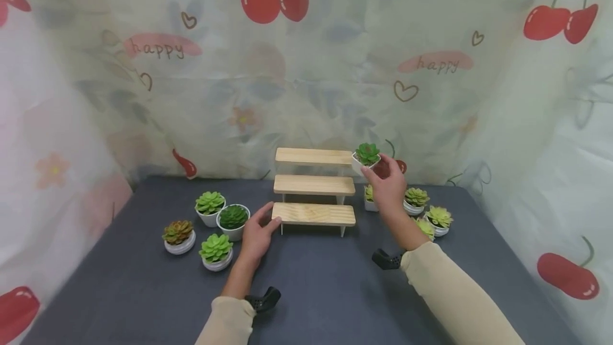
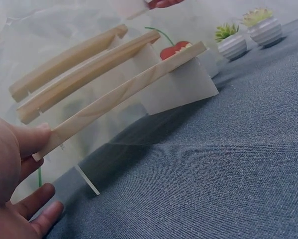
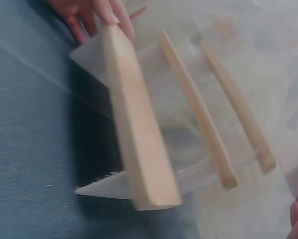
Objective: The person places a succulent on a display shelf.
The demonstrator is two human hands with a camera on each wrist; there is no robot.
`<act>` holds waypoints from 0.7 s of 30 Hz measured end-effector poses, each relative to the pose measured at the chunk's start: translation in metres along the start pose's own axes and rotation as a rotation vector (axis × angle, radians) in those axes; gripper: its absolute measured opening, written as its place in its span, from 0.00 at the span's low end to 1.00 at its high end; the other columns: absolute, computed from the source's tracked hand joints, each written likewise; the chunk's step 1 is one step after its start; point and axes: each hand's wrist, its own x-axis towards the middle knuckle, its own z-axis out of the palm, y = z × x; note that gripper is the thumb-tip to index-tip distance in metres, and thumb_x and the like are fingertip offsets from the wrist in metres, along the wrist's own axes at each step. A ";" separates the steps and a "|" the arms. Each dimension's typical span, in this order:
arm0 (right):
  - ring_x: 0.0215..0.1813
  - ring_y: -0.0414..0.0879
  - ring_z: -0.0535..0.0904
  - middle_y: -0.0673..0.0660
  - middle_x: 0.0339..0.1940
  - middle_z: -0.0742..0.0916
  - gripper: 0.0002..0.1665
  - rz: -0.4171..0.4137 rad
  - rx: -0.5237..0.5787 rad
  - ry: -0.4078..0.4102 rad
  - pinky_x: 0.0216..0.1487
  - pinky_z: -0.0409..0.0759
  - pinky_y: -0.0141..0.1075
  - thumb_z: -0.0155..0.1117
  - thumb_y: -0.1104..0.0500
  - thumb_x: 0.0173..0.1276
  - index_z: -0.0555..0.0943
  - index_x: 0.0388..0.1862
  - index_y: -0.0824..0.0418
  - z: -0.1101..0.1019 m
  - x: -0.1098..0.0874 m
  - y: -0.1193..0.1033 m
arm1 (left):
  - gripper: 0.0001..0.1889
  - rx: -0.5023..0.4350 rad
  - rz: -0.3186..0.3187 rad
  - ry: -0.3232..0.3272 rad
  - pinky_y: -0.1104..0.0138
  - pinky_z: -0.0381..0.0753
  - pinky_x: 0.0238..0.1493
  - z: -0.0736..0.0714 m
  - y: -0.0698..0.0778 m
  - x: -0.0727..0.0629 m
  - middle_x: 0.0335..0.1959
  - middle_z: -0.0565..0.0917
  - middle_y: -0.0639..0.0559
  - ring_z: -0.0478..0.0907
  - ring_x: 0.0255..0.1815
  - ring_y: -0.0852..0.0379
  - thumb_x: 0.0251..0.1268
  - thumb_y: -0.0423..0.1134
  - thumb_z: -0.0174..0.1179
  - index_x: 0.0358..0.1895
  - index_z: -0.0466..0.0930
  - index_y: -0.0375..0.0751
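A three-tier wooden display stand point(image 1: 313, 214) with pale translucent side supports stands at the middle back of the table. My left hand point(image 1: 256, 236) pinches the left end of its lowest board point(image 2: 114, 102), thumb above and a finger beneath. My right hand point(image 1: 390, 190) holds up a green succulent point(image 1: 367, 153) by its white angular pot, at the right end of the top board. In the right wrist view only the fingertips point(image 3: 297, 211) and part of the pot point(image 3: 297, 167) show at the right edge. All three boards carry nothing.
Left of the stand are several potted succulents, among them a dark green one point(image 1: 233, 217) and a reddish one point(image 1: 178, 233). More yellowish ones, such as this succulent point(image 1: 438, 218), stand at the right, partly behind my right forearm. A patterned curtain point(image 1: 306, 84) encloses the table point(image 1: 325, 292).
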 end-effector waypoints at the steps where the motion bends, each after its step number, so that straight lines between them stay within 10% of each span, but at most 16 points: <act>1: 0.60 0.56 0.76 0.62 0.56 0.82 0.36 0.005 0.001 -0.002 0.55 0.76 0.47 0.71 0.53 0.63 0.71 0.68 0.60 0.001 0.003 -0.001 | 0.26 0.001 0.000 -0.002 0.51 0.70 0.61 0.000 0.000 0.000 0.64 0.75 0.41 0.71 0.62 0.42 0.64 0.34 0.64 0.67 0.73 0.39; 21: 0.64 0.55 0.72 0.62 0.62 0.79 0.36 0.073 -0.138 -0.289 0.60 0.73 0.49 0.67 0.52 0.68 0.69 0.71 0.61 0.035 0.049 -0.023 | 0.26 0.031 -0.008 0.000 0.51 0.70 0.61 0.001 0.001 0.000 0.64 0.75 0.43 0.72 0.62 0.43 0.65 0.35 0.64 0.67 0.73 0.41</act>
